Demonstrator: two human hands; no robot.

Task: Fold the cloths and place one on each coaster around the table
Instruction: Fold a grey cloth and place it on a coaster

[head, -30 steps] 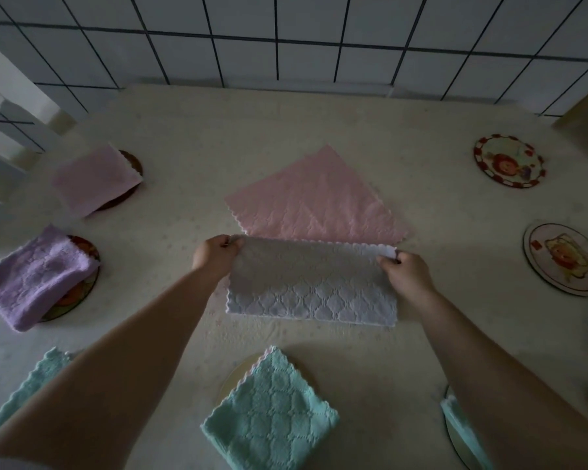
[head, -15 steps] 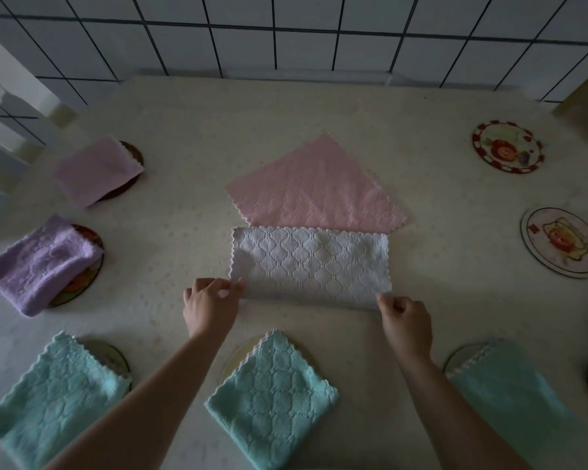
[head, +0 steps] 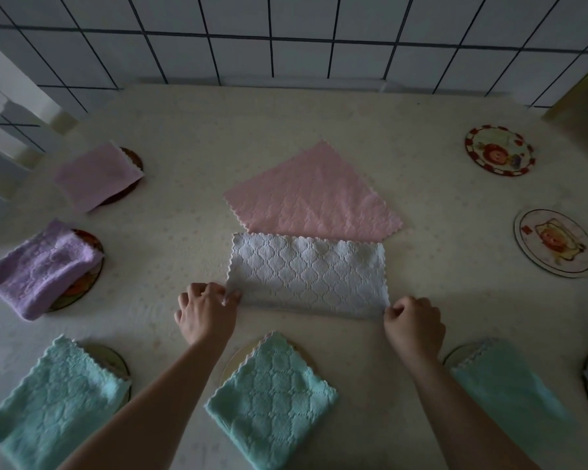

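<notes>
White cloth (head: 308,274) lies folded in half at the middle of the table (head: 190,137), just touching the pink cloth (head: 314,195) behind it. The left hand (head: 206,313) and right hand (head: 413,322) each pinch 1 near corner between curled fingers. Next, probably, comes a 2nd fold, then a bare coaster (head: 554,247) on the right.

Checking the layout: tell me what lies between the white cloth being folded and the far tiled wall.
In the head view, an unfolded pink cloth lies just beyond the white cloth; past it, only bare table up to the wall.
</notes>
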